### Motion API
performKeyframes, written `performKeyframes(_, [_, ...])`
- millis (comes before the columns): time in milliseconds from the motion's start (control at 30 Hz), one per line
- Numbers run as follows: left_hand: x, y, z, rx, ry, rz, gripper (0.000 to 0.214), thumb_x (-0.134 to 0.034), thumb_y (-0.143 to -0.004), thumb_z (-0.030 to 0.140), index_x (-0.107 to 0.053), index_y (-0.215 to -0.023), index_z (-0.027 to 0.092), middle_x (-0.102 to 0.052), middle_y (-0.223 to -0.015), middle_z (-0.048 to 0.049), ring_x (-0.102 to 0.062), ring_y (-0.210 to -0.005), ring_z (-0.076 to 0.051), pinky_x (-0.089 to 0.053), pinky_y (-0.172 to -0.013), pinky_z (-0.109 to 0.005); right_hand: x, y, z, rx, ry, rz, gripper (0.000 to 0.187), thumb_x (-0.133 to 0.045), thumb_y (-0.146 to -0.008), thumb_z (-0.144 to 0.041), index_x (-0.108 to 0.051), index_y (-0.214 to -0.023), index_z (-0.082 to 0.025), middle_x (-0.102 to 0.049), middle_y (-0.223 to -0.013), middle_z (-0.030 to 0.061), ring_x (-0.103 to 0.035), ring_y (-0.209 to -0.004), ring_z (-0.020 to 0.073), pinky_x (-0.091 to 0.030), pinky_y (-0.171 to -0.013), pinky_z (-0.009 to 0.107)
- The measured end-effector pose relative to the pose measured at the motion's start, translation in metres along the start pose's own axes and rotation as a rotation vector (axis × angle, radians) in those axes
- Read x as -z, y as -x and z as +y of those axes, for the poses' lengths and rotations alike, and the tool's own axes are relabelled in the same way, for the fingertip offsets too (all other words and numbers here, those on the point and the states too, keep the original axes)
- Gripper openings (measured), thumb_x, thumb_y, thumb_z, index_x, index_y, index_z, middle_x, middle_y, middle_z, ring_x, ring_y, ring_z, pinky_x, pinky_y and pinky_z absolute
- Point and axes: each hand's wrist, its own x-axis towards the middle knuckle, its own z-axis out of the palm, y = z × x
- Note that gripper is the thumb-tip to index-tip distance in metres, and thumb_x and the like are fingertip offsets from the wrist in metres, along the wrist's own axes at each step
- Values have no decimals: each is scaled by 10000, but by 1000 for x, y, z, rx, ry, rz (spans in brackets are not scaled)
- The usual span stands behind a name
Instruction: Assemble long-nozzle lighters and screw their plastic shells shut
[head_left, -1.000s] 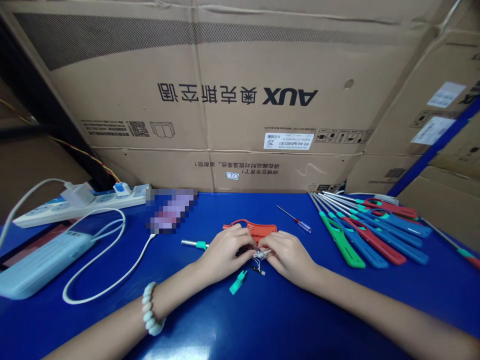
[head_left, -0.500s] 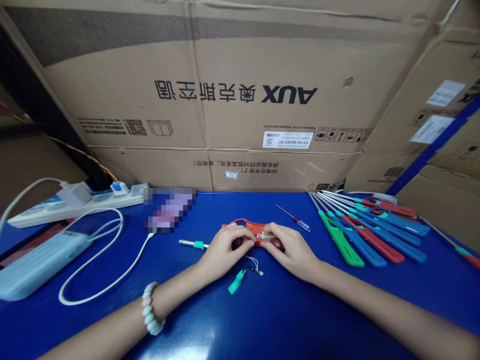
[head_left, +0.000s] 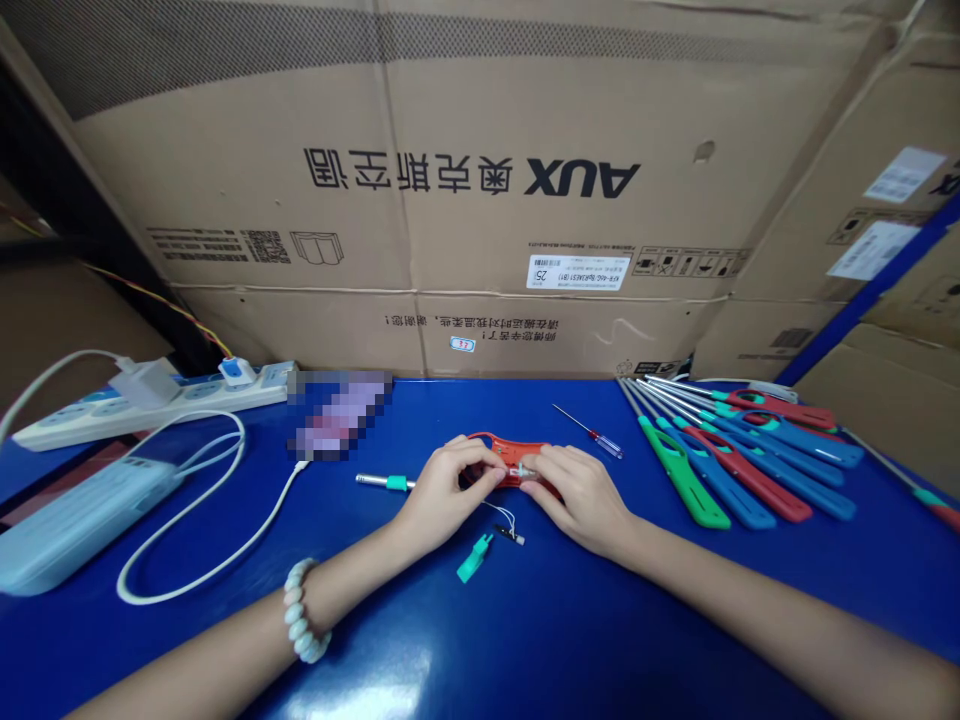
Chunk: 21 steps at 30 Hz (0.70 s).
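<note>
Both my hands meet over an orange-red lighter shell lying on the blue table. My left hand has its fingers curled on the shell's left part. My right hand pinches a small clear part with thin wires against the shell. A metal tube with a teal collar lies just left of my left hand. In front of my hands lie a loose teal trigger piece and a small black part on the wires.
Several long-nosed lighters in blue, red and green lie in a row at the right. A small screwdriver lies behind the shell. A power bank, white cable and power strip are at the left. Cardboard boxes wall the back.
My hands moved from in front of the shell up onto it, carrying the small clear part with them. The wires now trail down from the shell.
</note>
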Motion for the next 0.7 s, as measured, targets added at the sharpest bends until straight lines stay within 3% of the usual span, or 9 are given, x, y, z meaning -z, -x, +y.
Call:
performKeyframes(367, [-1,3,-1,-25,-116,11,170,-536,-893,233,-641,-765,194,-656,-758,8,-532,-733,-159,-364,-779,-309,-2,0,0,-35,-19,-27,304,-352,-987,-368,-569,-940,-162,-687,-854,75,-595,-689,179,-383,-653,296])
performKeyframes(700, [-2,4,-1,-30,-165,14,156,-545,-897,235,-657,-791,209,-656,-783,9,-517,-745,-166,-344,-736,-309,-3,0,0,-17,-23,-54,343,-338,-989,-381,-530,-790,-178,-659,-744,48,-556,-619,167,-358,-615,284])
